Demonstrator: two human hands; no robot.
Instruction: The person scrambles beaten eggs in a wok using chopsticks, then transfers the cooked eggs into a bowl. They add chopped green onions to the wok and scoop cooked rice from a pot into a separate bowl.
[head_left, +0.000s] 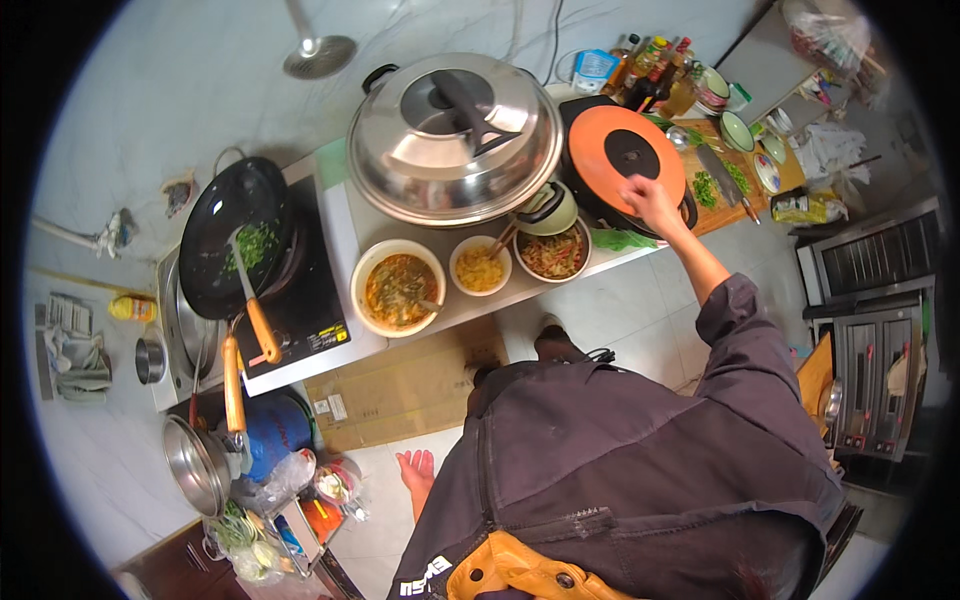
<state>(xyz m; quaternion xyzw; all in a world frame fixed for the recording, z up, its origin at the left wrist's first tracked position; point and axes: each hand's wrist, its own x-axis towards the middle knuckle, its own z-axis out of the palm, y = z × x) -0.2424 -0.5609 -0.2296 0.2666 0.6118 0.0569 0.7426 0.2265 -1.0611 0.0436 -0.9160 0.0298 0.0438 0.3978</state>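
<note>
My right hand (646, 201) is over the lower edge of an orange round lid (600, 150) with a black centre, which covers a black pan; whether it touches the lid I cannot tell. It appears to hold nothing. Low beside my body hangs my left hand (417, 466), fingers apart and nothing in it. Left of the lid stands a large steel wok with a domed lid (375, 161). In front are a bowl of soup (401, 291), a bowl of yellow food with chopsticks (480, 270) and a bowl of shredded food (555, 255). A tilted black wok (202, 247) holds chopped greens and a spatula (257, 319).
At right, a cleaver (721, 174) lies among chopped greens on a wooden board (750, 202). Sauce bottles (649, 75) stand behind. An induction cooktop (315, 307) and sink (169, 300) are at left. Below are cardboard (420, 390), a blue container (274, 435) and vegetables (255, 551).
</note>
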